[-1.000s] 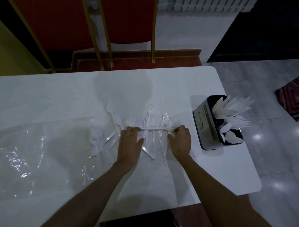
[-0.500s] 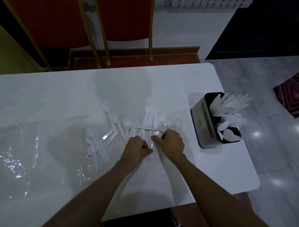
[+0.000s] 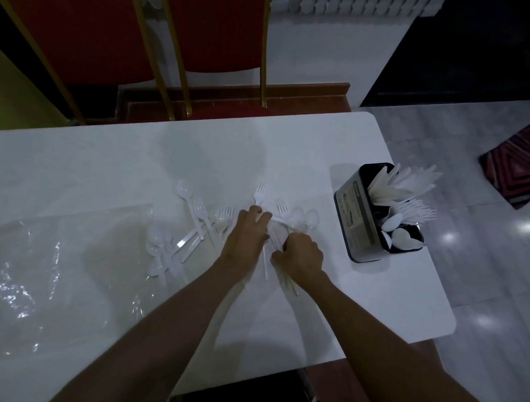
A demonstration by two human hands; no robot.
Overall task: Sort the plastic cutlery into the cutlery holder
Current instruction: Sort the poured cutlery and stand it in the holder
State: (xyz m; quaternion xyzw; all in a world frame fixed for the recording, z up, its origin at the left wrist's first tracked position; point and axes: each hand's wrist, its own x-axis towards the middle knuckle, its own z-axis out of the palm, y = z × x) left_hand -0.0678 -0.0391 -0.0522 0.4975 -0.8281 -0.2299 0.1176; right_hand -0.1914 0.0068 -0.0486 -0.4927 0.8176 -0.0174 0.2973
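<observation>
Hands meet over a scatter of white plastic cutlery (image 3: 225,224) on a white table (image 3: 104,165), seen from above through my own eyes. My left hand (image 3: 247,238) lies palm down on the middle of the pile, fingers stretched forward and pinching at a piece near the fork heads; I cannot tell whether it has a firm hold on anything. My right hand (image 3: 301,255) is curled into a loose fist just beside it, clenched around a small bundle of handles (image 3: 287,280) whose ends stick out below my wrist toward me.

Forks (image 3: 260,190) point away from me just beyond my left fingertips, and two spoons (image 3: 311,218) lie bowl up just beyond my right hand. More spoons (image 3: 157,242) sit in a cluster to the left of my arms, with a few forks and spoons between them and my hands.

The cutlery holder (image 3: 354,221), a dark box with compartments, stands near the right edge of the table, apart from my right hand. It already bristles with white pieces: knives or handles at the far end, forks in the middle, spoons in the near compartment.

A clear plastic bag (image 3: 57,270) lies flat on the left part of the table. Red chairs (image 3: 217,32) with gold frames stand beyond the far edge.
</observation>
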